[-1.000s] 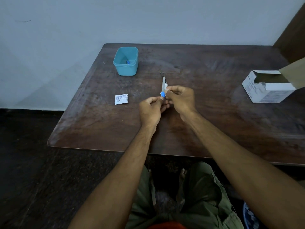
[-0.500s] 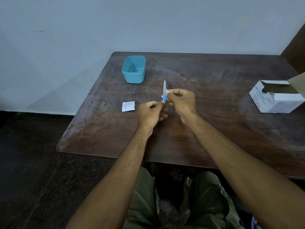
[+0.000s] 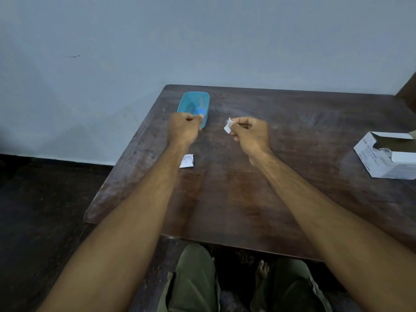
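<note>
left hand (image 3: 184,128): fingers curled beside far-left teal plastic tub (image 3: 186,102), hold unclear | right hand (image 3: 251,134): fingers pinch crumpled white paper wrapper (image 3: 228,127) | printed sachet (image 3: 187,161), unreadable, on worn wooden table (image 3: 247,190)

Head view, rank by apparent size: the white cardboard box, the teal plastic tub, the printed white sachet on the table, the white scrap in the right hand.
1. White cardboard box, though cut by the frame edge.
2. Teal plastic tub.
3. Printed white sachet and white scrap: alike, both partly hidden, so unranked.
</note>
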{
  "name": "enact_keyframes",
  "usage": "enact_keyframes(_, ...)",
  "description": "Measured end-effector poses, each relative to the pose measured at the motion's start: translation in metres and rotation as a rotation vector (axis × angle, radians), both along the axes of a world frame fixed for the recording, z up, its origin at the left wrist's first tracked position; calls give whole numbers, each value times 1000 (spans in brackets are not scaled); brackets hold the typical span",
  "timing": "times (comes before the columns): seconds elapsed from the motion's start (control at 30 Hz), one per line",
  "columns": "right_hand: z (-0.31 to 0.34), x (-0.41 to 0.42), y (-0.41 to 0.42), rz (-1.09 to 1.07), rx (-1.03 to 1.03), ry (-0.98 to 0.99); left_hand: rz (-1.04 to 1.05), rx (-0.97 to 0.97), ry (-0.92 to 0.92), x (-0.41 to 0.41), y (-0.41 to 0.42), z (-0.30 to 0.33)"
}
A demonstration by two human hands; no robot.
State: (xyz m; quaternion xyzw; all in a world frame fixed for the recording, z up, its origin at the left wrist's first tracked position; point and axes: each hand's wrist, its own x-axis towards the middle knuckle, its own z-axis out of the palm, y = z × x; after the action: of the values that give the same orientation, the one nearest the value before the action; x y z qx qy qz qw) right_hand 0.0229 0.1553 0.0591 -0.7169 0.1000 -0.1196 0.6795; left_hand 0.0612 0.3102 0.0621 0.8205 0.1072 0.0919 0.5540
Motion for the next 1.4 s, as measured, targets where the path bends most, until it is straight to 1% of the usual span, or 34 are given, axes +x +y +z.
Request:
enact_keyframes(0.07, 1, 7, 1, 4, -21, -7, 22, 88, 8, 23, 11, 10)
enact_keyframes(0.2, -5, 24, 3, -1, -44, 7, 50, 338, 48, 61, 24, 20)
enact_keyframes(0.47, -29, 54, 4, 4, -63, 51, -6, 812, 53, 107, 34, 3)
enact_keyframes(0.7, -50, 65, 4, 1, -75, 76, -58, 1046, 32, 121, 31, -13)
enact_keyframes(0.87, -56, 68, 4, 14, -79, 87, -88, 1097, 72, 123, 30, -16)
enact_keyframes(1.27, -60, 66, 1, 25, -77, 101, -161, 1081, 128, 124, 27, -10)
enact_keyframes(1.4, -58, 66, -1, 23, -71, 94, -165, 1048, 133, 122, 27, -8)
